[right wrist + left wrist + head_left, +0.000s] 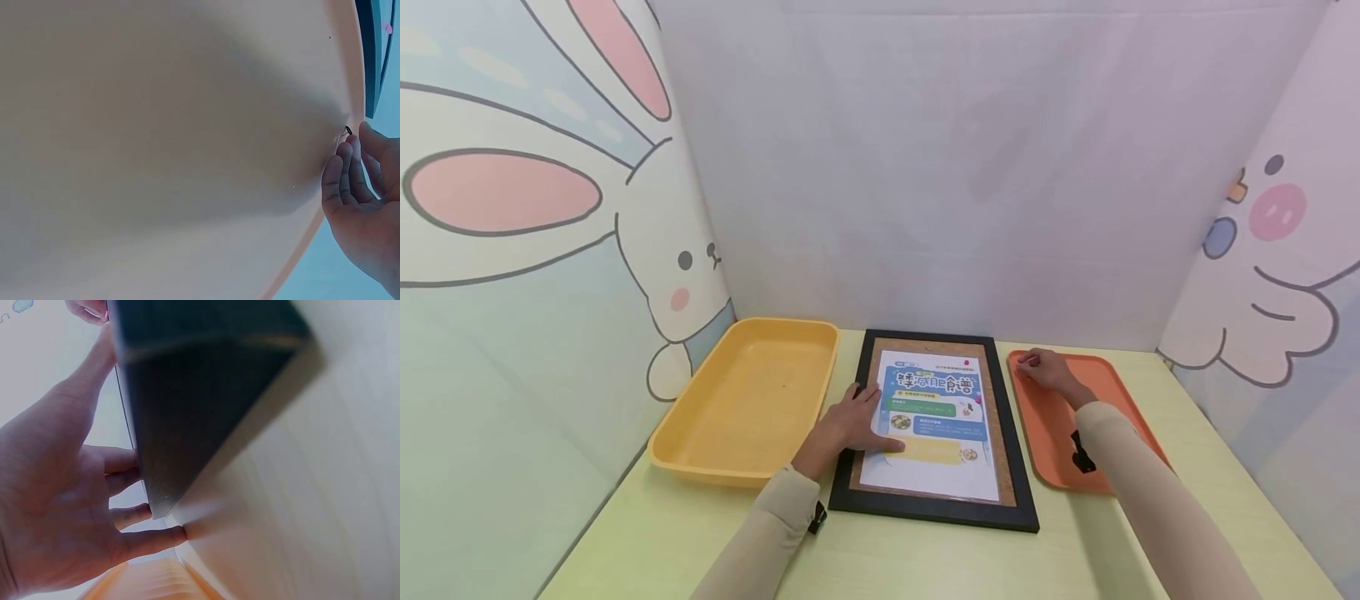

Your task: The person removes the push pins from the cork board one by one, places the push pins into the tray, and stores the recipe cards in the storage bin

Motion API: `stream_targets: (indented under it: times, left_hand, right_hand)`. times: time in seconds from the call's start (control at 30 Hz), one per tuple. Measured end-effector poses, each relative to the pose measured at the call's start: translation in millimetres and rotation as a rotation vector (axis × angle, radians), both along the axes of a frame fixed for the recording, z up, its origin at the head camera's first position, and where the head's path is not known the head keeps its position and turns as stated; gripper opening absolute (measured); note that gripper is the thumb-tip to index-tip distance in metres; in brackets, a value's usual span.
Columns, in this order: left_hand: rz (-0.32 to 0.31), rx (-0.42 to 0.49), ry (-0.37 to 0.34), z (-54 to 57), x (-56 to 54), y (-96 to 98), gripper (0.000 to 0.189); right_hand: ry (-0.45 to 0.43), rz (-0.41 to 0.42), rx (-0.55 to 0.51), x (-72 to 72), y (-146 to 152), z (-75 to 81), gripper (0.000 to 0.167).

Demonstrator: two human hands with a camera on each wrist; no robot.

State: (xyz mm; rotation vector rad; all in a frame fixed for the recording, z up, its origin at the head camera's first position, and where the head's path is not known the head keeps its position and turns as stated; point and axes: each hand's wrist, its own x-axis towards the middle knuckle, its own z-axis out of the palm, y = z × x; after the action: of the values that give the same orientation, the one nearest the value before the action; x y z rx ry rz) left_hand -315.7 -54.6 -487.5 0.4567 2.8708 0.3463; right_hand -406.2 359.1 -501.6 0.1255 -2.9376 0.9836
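Observation:
A black-framed cork board point(932, 518) lies on the table with a printed poster point(940, 479) on it. Pink pushpins point(966, 362) show along the poster's right side. My left hand point(852, 422) rests across the board's left edge, fingers spread, thumb on the poster; in the left wrist view this hand point(69, 487) reaches past the black frame point(181, 412). At the far left corner of the orange tray point(1060, 450), my right hand point(1048, 372) has its thumb and fingertips drawn together. A small dark curved piece point(348, 130) shows at those fingertips, its kind unclear.
A deep yellow tray point(752, 400) stands left of the board, close to the left wall. Behind everything hangs a white backdrop point(962, 167). Cartoon-printed panels point(512, 350) rise on both sides of the pale yellow table point(925, 567).

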Motion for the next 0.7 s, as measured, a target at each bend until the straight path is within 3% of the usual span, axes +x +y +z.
stream_targets:
  times: [0.7]
  left_hand:
    - [-0.014,0.009,0.02,0.3,1.4,-1.3,0.12]
  right_hand:
    - [0.021,0.009,0.012,-7.2,-18,5.1,0.025]
